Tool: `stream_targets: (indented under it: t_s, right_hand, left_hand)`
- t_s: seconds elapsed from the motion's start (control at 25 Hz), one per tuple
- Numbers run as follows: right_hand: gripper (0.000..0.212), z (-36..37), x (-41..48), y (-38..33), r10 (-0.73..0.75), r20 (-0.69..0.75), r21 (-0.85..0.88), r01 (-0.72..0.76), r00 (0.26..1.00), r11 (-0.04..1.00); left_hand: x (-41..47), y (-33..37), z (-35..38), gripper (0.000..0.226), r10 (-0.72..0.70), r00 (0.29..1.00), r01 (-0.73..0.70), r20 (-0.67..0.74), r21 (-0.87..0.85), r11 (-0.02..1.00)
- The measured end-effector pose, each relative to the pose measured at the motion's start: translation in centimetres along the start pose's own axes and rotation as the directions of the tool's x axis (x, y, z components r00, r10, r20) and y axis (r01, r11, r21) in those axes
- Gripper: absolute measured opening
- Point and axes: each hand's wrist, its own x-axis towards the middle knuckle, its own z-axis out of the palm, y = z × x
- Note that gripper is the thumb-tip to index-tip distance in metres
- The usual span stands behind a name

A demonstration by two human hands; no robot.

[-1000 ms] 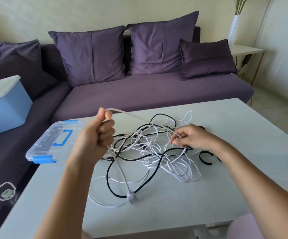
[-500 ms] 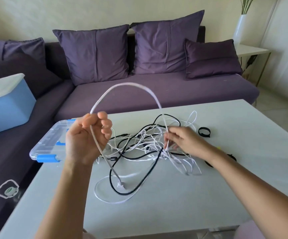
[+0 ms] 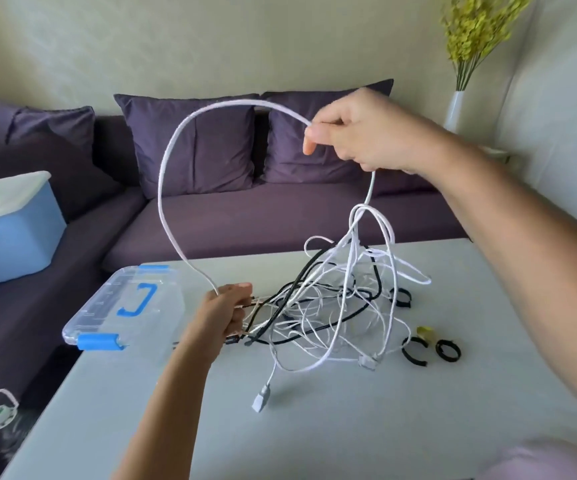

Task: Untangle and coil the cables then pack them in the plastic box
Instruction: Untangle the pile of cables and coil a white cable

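Observation:
A tangle of white and black cables (image 3: 328, 306) lies in the middle of the white table (image 3: 349, 427). My right hand (image 3: 359, 129) is raised high and pinches a thick white cable (image 3: 173, 161), which arches up and over to my left hand (image 3: 221, 313). That hand grips the cable's other stretch low, at the tangle's left edge. White loops hang lifted beneath the right hand. A grey plug (image 3: 261, 400) rests on the table in front. The clear plastic box (image 3: 107, 306) with blue latches sits closed at the table's left edge.
Black cable ties (image 3: 448, 349) and a small yellow piece (image 3: 425, 331) lie right of the tangle. A purple sofa (image 3: 280, 216) with cushions stands behind the table, with a blue bin (image 3: 6, 233) on its left part. A white vase (image 3: 455, 109) stands at the right.
My right hand rose from the tangle to high above the table, pulling the white cable and several loops up. My left hand dropped to the table beside the box.

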Motion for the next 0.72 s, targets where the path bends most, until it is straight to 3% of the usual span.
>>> stream_targets:
  t_s: [0.04,0.12,0.2,0.4,0.48,0.6,0.72]
  right_hand:
    - [0.024,0.0,-0.3,-0.4,0.006,0.025,-0.053,-0.004,1.0,0.999]
    - [0.022,0.2,-1.1,-0.2,0.047,0.05,-0.133,-0.04,0.998,0.99]
    - [0.022,1.0,-2.1,1.4,0.12,0.053,-0.194,-0.108,0.991,0.975]
    - [0.024,4.3,-4.8,5.6,0.254,0.143,-0.198,-0.224,0.956,0.954]
    - [0.025,6.0,-5.9,6.6,0.24,0.225,-0.185,-0.2,0.944,0.962]
    - [0.024,8.6,-7.4,7.5,0.128,0.377,-0.143,-0.079,0.917,0.987]
    - [0.027,10.8,-8.6,8.4,0.05,0.438,-0.079,-0.017,0.898,0.997]
  left_hand:
    - [0.1,0.0,-0.3,0.004,0.018,0.996,-0.017,-0.089,0.013,1.0]
    - [0.3,0.0,-1.4,0.027,0.048,0.959,-0.025,-0.278,0.085,0.996]
    - [0.1,-0.2,-1.9,0.052,0.132,0.91,-0.022,-0.392,0.274,0.961]
    - [-0.5,-1.0,-1.2,0.084,0.309,0.86,0.065,-0.406,0.688,0.723]
    - [-0.6,-1.1,-0.2,0.081,0.451,0.836,-0.03,-0.312,0.796,0.604]
    - [-1.6,-2.1,2.6,0.067,0.699,0.705,-0.507,0.114,0.772,0.385]
    - [-2.9,-3.7,5.8,0.037,0.633,0.65,-0.703,0.42,0.648,0.293]
